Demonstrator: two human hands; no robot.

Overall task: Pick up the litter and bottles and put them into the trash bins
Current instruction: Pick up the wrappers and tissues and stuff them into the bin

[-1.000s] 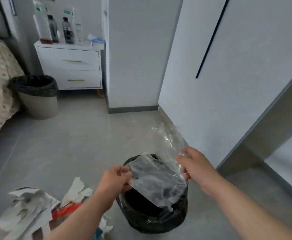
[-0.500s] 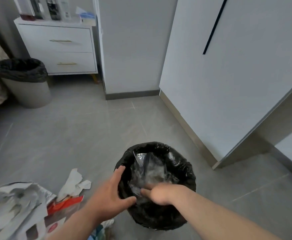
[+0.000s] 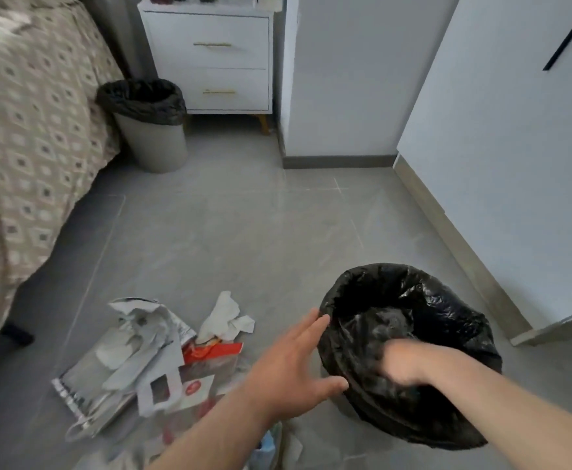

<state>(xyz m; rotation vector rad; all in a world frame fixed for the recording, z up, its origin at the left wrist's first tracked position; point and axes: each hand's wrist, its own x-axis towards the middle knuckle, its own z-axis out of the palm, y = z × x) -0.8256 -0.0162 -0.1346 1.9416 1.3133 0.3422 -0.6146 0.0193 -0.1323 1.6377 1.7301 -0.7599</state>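
Looking down in the head view, we see our left hand (image 3: 294, 371) spread open, fingers apart, at the rim of the near bin (image 3: 454, 300). Our right hand (image 3: 401, 366) reaches inside that bin, and blur hides whether it holds anything. A pile of litter (image 3: 148, 361) (torn paper, mailers, a red wrapper) lies on the floor just beside the left arm, so we judge most of the job undone. A second bin (image 3: 157, 147) stands by the bed, well apart.
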